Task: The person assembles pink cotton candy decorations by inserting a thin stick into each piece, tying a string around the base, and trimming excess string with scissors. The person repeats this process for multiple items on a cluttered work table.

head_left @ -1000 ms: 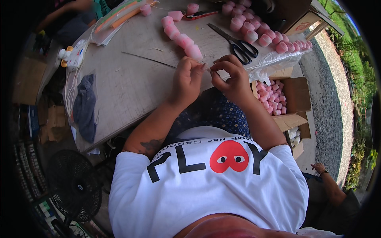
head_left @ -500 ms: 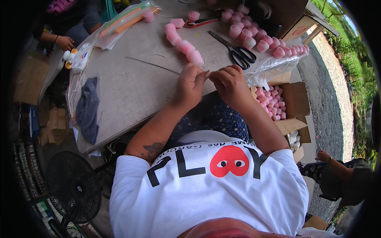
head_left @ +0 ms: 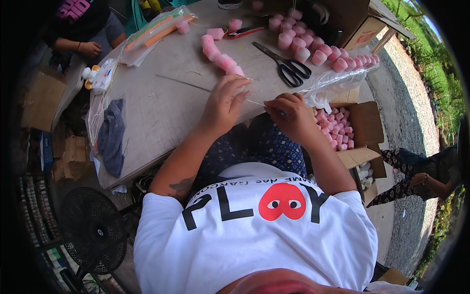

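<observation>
A row of pink cylinder-shaped foam pieces (head_left: pixel 225 62), apparently strung together, lies on the grey table. My left hand (head_left: pixel 225 104) is at its near end, with curled fingers touching or just beside the last piece. A thin white string (head_left: pixel 255 103) runs from between its fingers and thumb to my right hand (head_left: pixel 290 115). The right fingers are closed in a pinch on that string, just off the table's front edge. A long thin metal rod (head_left: pixel 182 82) lies to the left; its right end disappears behind my left hand, so whether I hold it is hidden.
Black-handled scissors (head_left: pixel 289 68), a red cutter (head_left: pixel 245 32) and many loose pink pieces (head_left: pixel 302 54) are farther back. An open carton (head_left: pixel 367 122) of pink pieces stands at the right. A blue-grey cloth (head_left: pixel 111 137) lies left, near a black fan (head_left: pixel 95 230). Two other people are nearby.
My hands, close together before, have drawn apart, and a length of white string now shows between them. The left fingers have loosened somewhat. The person at the right has shifted.
</observation>
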The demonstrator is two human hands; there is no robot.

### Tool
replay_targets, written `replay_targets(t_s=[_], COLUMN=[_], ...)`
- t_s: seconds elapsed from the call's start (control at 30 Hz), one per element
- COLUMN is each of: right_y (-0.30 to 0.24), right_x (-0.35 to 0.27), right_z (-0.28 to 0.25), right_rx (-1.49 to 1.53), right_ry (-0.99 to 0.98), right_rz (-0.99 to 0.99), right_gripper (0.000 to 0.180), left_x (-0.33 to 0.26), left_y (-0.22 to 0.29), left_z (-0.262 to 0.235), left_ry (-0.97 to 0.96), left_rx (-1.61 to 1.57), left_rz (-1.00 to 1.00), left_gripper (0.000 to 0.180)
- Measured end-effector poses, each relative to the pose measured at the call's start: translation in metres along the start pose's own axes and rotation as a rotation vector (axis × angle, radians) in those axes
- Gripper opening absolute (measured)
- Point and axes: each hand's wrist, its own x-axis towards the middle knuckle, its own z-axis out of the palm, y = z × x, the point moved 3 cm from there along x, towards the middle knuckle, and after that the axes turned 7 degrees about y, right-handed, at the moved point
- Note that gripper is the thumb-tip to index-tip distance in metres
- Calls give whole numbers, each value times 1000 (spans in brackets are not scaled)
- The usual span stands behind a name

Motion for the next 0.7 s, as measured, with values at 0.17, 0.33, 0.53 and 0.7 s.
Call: replay_targets(t_s=[0.17,0.33,0.53,0.7], right_y=[-1,-3,11,1], right_x=[-5,5,47,59], right_z=[-7,-6,9,22], right_rx=[104,39,80,-191], right_ry=[-133,19,67,155], right_rz=[45,15,-11,-79], right_gripper=[15,15,18,23], left_x=[18,18,17,17], left_y=[-31,-30,-47,-43], left_z=[-11,15,9,13], left_ry=[-31,-101,-42,-112], left_rx=[449,606,475,588], left_rz=[-225,-193,-225,-177], left_gripper=[65,69,61,52])
